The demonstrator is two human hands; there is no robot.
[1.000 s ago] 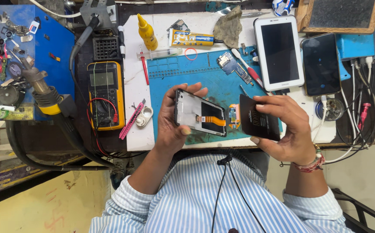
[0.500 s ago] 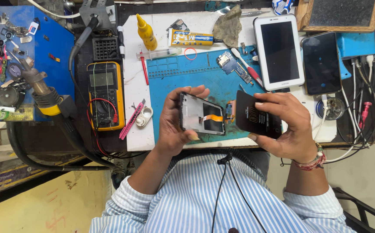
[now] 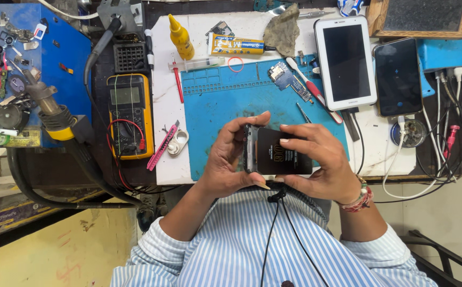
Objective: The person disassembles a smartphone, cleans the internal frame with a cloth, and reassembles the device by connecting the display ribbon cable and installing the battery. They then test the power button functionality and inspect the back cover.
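Note:
Both hands hold one opened phone (image 3: pixel 276 151) over the near edge of a blue work mat (image 3: pixel 231 101). My left hand (image 3: pixel 228 159) grips its left side, thumb underneath and fingers curled over the top edge. My right hand (image 3: pixel 321 162) presses a black back cover onto the phone body from the right. The cover lies against the body, hiding the inner parts. A beaded bracelet is on my right wrist.
On the mat lie a small circuit board (image 3: pixel 289 79), a red-handled brush (image 3: pixel 313 93) and tweezers (image 3: pixel 302 112). A white tablet (image 3: pixel 345 61) and a black phone (image 3: pixel 398 77) rest at right. A yellow multimeter (image 3: pixel 128 114), pink cutter (image 3: pixel 161 146), glue bottle (image 3: pixel 180 37) and hot-air handle (image 3: pixel 55 114) are at left.
The two hands came together: the black cover in my right hand moved left onto the phone body in my left hand, closing over the exposed inside.

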